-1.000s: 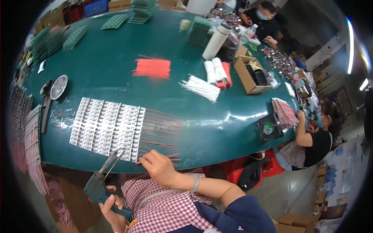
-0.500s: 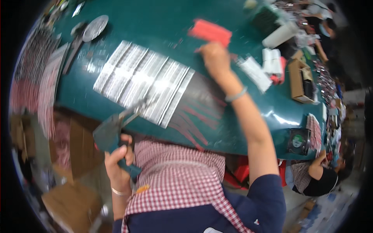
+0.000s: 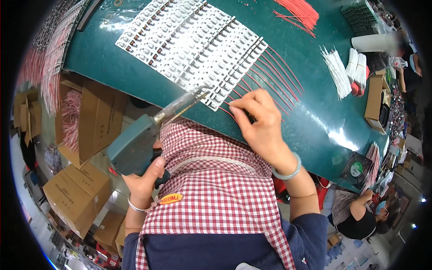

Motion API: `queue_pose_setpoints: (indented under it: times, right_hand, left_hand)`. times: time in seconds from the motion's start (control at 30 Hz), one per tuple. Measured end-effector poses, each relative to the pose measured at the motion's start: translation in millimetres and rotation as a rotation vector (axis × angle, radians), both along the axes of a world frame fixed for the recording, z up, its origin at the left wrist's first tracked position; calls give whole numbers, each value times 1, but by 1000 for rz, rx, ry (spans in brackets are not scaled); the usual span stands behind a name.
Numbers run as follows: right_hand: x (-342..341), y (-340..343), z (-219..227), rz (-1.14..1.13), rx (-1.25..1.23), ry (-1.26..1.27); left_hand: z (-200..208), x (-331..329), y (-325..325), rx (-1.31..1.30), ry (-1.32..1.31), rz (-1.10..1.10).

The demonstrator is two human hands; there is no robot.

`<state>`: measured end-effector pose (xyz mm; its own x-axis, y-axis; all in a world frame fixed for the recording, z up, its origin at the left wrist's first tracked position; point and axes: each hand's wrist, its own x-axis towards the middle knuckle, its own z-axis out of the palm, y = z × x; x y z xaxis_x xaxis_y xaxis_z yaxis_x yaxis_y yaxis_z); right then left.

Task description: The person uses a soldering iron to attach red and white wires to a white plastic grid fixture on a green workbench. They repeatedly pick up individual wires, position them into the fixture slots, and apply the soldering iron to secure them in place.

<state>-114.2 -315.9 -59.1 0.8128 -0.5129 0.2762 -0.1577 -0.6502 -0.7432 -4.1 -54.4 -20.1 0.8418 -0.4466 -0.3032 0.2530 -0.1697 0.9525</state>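
My left hand (image 3: pixel 146 180) is wrapped round the handle of a dark green soldering gun (image 3: pixel 135 144), whose tip lies against the near corner of a white panel of small circuit boards (image 3: pixel 189 42). Close to that corner, my right hand (image 3: pixel 261 123) pinches a thin red wire between thumb and forefinger. The wire's end at the panel is partly covered by my fingertips. Several red wires (image 3: pixel 281 85) stick out from the panel's right edge and lie side by side on the table.
A pile of red wires (image 3: pixel 301 14) lies at the far side of the green table (image 3: pixel 310 148). Bundles of white wires (image 3: pixel 336 72) and a cardboard box (image 3: pixel 377 101) are to the right. Finished-looking wired strips (image 3: pixel 51 76) hang over the left edge. A co-worker (image 3: pixel 360 211) sits at right.
My right hand has come back from the red wire pile to the panel's near corner. The soldering gun's tip has moved right to that corner. The view has shifted.
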Motion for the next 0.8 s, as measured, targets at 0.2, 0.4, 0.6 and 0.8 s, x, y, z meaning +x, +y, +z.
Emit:
queue_pose_setpoints:
  times: [0.2,0.4,0.6,0.8]
  right_hand:
    - [4,26,-17,-103,-41,15]
    - [7,26,-17,-97,-88,32]
    - [6,21,-11,-50,-53,72]
    - [-6,7,0,-36,-20,106]
  left_hand:
    - [-15,-10,18,127,-185,-166]
    - [-20,-13,19,127,-134,-161]
    - [-25,-13,4,72,-119,-50]
    - [-29,-9,-14,-17,-74,11]
